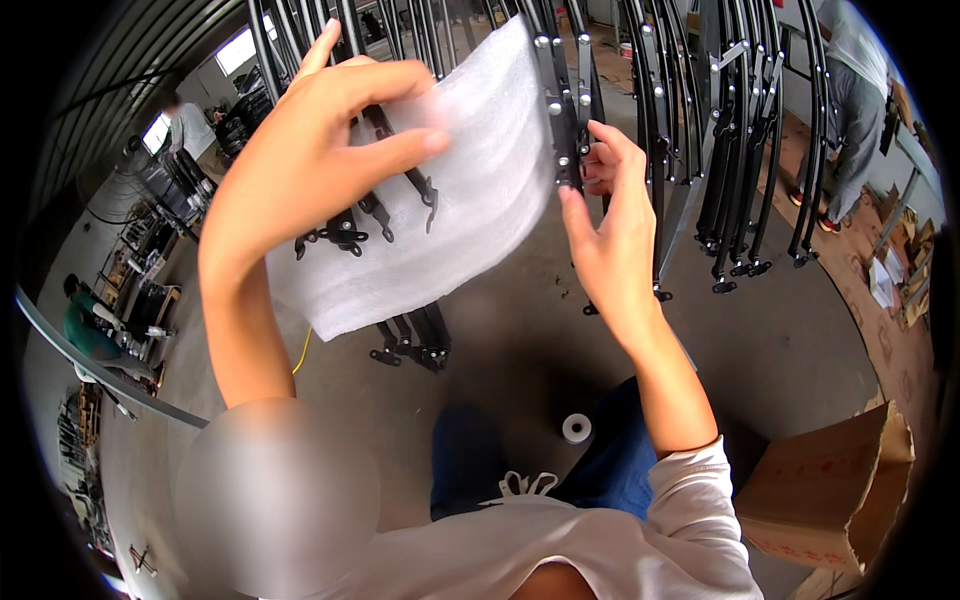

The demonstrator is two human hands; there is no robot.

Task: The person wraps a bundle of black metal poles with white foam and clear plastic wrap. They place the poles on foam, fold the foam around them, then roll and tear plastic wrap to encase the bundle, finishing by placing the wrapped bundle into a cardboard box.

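A white foam sheet (470, 190) hangs in front of me, spread between my hands, with several black metal arms behind and beside it. My left hand (310, 150) is raised over the sheet's left part. Its thumb and index finger curve apart, and their tips are blurred against the foam. At the sheet's right edge, my right hand (615, 215) has thumb and fingers around the lower part of a hanging black metal bar (565, 120) with silver rivets. Whether those fingers also touch the foam is hidden.
More black metal arms (740, 150) hang in a row to the right. A cardboard box (810, 490) stands at lower right, and a white roll (576, 429) is near my legs. People are at the far left and upper right. A grey rail (110, 370) crosses at left.
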